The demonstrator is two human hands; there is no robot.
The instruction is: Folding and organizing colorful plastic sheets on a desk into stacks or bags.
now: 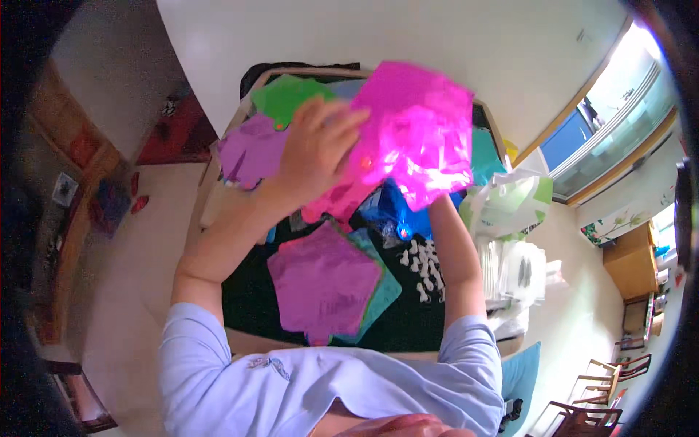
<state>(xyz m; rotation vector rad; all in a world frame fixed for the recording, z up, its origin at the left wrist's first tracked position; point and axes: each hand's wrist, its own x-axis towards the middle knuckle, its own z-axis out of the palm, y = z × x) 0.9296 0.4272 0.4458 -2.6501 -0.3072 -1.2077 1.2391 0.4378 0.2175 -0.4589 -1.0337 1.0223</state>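
My left hand (pixel 314 149) is raised above the table and grips the left edge of a shiny pink foil sheet (pixel 415 131), held up close to the camera. My right hand is hidden behind that sheet; only its forearm (pixel 453 255) shows, rising toward the sheet's lower right part. Under the arms, a stack of star-shaped foil pieces with a purple one on top (pixel 324 280) lies on the dark table mat (pixel 247 298). A blue foil piece (pixel 404 211) lies just behind the pink sheet.
A purple foil piece (pixel 251 149) and a green one (pixel 287 95) lie at the table's far left. Several small white pieces (pixel 422 266) sit right of the stack. White plastic bags (pixel 510 218) pile up at the right edge. Wooden chairs (pixel 597 393) stand lower right.
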